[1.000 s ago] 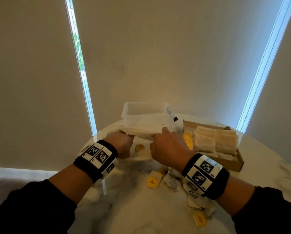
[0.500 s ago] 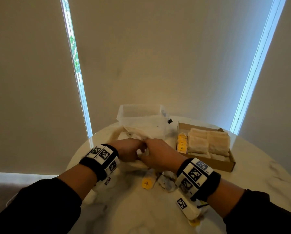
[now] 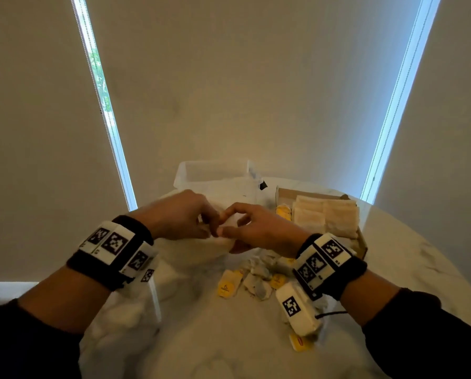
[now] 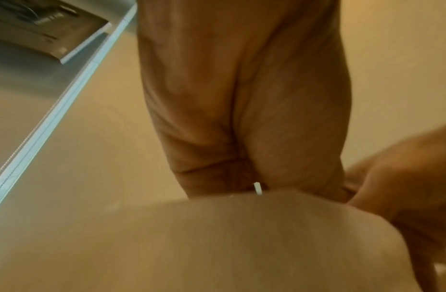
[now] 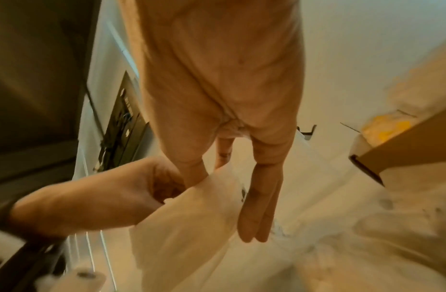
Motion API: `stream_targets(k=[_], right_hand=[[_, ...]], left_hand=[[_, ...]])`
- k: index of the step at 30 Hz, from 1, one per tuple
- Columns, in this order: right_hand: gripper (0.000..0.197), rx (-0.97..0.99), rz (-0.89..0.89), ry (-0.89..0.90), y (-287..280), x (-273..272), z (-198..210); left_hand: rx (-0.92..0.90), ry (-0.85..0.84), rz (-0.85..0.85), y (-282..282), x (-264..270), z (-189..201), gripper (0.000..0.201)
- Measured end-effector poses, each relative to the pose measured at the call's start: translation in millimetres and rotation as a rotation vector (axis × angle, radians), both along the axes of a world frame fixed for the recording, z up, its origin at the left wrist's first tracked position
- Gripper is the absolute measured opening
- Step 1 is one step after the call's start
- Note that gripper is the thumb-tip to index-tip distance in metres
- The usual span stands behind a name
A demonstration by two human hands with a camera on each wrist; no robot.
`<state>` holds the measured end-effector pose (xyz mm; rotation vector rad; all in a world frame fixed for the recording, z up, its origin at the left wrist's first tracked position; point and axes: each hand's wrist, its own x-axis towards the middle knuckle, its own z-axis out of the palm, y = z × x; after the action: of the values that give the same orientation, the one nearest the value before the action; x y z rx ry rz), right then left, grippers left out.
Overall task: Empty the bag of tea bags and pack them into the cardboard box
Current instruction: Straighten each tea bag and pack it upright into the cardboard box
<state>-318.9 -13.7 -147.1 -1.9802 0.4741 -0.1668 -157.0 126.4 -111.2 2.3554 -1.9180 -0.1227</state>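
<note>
Hands meeting over bench (image 3: 409, 269): left hand (image 3: 179, 217) & right hand (image 3: 256, 231) fingers pinching limp, light bag (image 3: 209, 248) at its top edge, w/ soft tea bags (image 3: 256, 283) lying loose near part-filled cardboard box (image 3: 362, 242).

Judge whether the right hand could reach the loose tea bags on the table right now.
Probably not yet: the right hand pinches the bag with the left hand. The loose tea bags lie uncovered beneath its wrist.

A round white marble table (image 3: 409, 272) carries everything. On it lie a cardboard box (image 3: 363, 243) at the right, a clear plastic container (image 3: 212, 173) at the far edge, and loose tea bags (image 3: 257, 284) with yellow tags (image 3: 227, 288) near the front.
</note>
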Motion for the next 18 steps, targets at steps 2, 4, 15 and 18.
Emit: stream_targets(k=[2,4,15,18], right_hand=[[0.026,0.145,0.003,-0.035,-6,-7,7],[0.031,0.285,-0.015,-0.092,-17,-20,14],[0.019,-0.538,0.038,0.302,-80,-86,2],[0.043,-0.604,0.198,0.474,-80,-88,-4]], left_hand=[[-0.043,0.059,0.004,5,-3,16,0.017],[-0.100,0.129,0.016,9,-3,28,0.018],[-0.379,0.694,-0.111,-40,-56,2,0.018],[-0.140,0.554,-0.149,-59,-60,-24,0.018]])
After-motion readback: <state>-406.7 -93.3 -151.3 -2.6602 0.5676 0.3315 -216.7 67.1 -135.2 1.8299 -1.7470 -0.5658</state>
